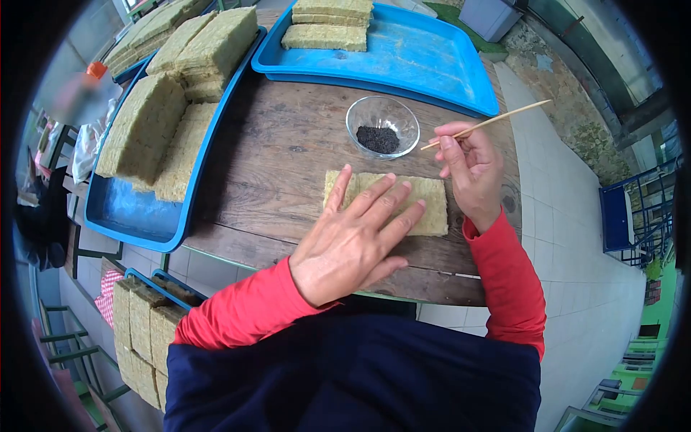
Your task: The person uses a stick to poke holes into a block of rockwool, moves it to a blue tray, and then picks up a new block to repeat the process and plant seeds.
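My left hand (pixel 363 234) lies over a flat, yellowish fibrous slab (pixel 430 205) on the wooden table, its fingers spread and covering much of the slab's left part. Above the slab's right end, my right hand (pixel 471 169) pinches a thin wooden skewer (pixel 504 116) between thumb and fingers. The skewer slants, one end toward the bowl and the other up to the right. Just beyond the slab stands a clear glass bowl (pixel 382 108) with small dark grains (pixel 378 140) in its bottom. The skewer's lower end is close to the bowl's right side, apart from the grains.
A blue tray (pixel 188 209) at the left holds stacked fibrous slabs (pixel 140 129). Another blue tray (pixel 432 54) at the back carries a few slabs (pixel 325 37). More slab blocks (pixel 140 331) stand below the table's left edge. Part of a blurred person is at far left.
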The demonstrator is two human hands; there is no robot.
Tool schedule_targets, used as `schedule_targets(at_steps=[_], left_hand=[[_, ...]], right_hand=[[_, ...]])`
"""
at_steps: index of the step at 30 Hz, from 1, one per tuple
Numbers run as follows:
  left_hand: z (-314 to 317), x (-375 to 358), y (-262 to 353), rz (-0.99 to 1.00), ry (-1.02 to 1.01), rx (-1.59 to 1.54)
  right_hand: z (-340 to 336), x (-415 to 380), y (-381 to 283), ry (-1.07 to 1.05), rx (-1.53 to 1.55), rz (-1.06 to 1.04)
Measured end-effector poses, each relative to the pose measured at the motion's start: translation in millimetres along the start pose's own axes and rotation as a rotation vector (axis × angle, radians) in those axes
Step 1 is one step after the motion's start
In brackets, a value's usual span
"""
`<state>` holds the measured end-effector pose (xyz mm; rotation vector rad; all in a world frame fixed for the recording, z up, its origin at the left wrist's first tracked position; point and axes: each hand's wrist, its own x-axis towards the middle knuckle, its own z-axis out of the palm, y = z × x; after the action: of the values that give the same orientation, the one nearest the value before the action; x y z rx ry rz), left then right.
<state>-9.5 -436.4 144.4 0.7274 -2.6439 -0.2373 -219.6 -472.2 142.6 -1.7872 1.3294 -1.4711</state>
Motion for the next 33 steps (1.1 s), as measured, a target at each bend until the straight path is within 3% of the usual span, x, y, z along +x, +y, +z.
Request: schedule_targets(at_steps=[5, 7, 13, 19, 27, 33], left_hand=[[-5.7, -15.0, -25.7, -0.223, -0.04, 0.033], [-6.4, -15.8, -29.4, -0.237, -0.037, 0.014], [-5.8, -4.1, -34.2, -0.221, -0.037, -0.036], [-3.5, 3.6, -35.9, -0.228, -0.126, -0.044], [-6.2, 0.0, -31.9, -0.127, 0.108, -0.053], [-10.0, -7.3, -30.8, -0.107, 0.141, -0.015]], right_hand=[[-16.6, 6.1, 1.2, -0.174, -0.077, 0.046], [-36.3, 9.3, -4.2, -0.359, -0.183, 0.304], [-60.5, -4.4, -5.1, -0.542, -0.32, 0.608], [-46.3, -13.6, -2.8, -0.474, -0.191, 0.554], [-49.6, -16.1, -6.9, -0.365, 0.082, 0.532], [-48.5, -18.7, -13.2, -0.389, 0.163, 0.483]])
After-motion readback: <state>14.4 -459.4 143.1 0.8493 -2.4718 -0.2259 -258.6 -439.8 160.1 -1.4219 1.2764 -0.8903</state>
